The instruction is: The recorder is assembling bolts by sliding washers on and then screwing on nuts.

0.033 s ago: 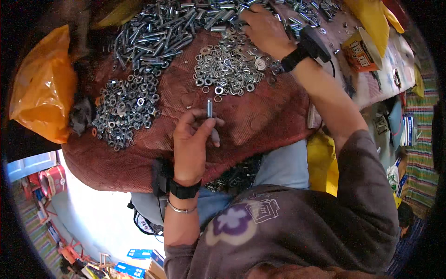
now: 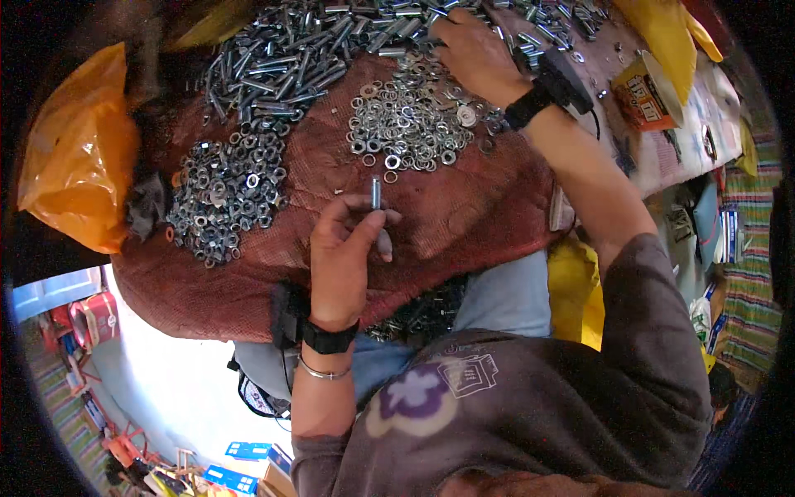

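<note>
My left hand is closed, pinching a short silver metal bolt upright between thumb and fingers, just above the red-brown cloth. At the far side, my right hand reaches into a heap of shiny metal sleeves and bolts. Its fingers are bent down among the pieces, and whatever lies at their tips is hidden. Between my two hands spreads a pile of flat and spring washers. Left of that is a heap of hex nuts.
An orange plastic bag stands at the left edge. A paper cup sits at the far right near yellow bags. More long bolts lie at the far left. The cloth's front edge hangs over my knees.
</note>
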Available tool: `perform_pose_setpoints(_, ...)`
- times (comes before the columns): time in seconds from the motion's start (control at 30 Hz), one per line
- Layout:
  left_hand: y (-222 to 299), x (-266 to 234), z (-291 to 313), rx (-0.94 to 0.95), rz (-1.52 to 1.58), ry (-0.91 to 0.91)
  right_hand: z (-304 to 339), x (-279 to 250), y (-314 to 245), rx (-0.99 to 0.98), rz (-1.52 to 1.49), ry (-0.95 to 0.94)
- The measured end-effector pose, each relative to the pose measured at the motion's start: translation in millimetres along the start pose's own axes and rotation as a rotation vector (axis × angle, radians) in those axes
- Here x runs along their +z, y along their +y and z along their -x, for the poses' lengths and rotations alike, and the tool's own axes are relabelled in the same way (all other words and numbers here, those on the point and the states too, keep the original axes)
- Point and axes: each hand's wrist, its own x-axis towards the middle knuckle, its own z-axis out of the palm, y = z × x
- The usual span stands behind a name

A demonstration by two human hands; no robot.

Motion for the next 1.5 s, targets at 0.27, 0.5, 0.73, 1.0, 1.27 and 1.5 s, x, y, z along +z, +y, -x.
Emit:
perform_pose_setpoints(0.27, 23, 3, -14, 0.007, 0.071, 0.035, 1, -34, -36, 0.044, -0.308, 0.065)
perform_pose_setpoints(0.5, 54, 5, -41, 0.096, 0.138, 0.127, -8, -32, -105, 0.008, -1.043, -0.059)
perform_pose_setpoints(0.73, 77, -11, -67, 0.355, -0.135, 0.313, -28, -23, -117, -0.065, -0.88, -0.008)
perform_pose_setpoints(1.0, 73, -12, -83, 0.425, -0.05, 0.323, -41, -14, -117, -0.18, -1.043, -0.17)
perform_pose_setpoints(1.27, 38, -6, -91, 0.637, -1.374, 0.405, -39, -9, -103, 0.09, -1.171, -0.023)
perform_pose_setpoints(1.5, 39, -8, -95, 0.646, -1.457, 0.364, -38, -14, -103, 0.152, -1.269, 0.029)
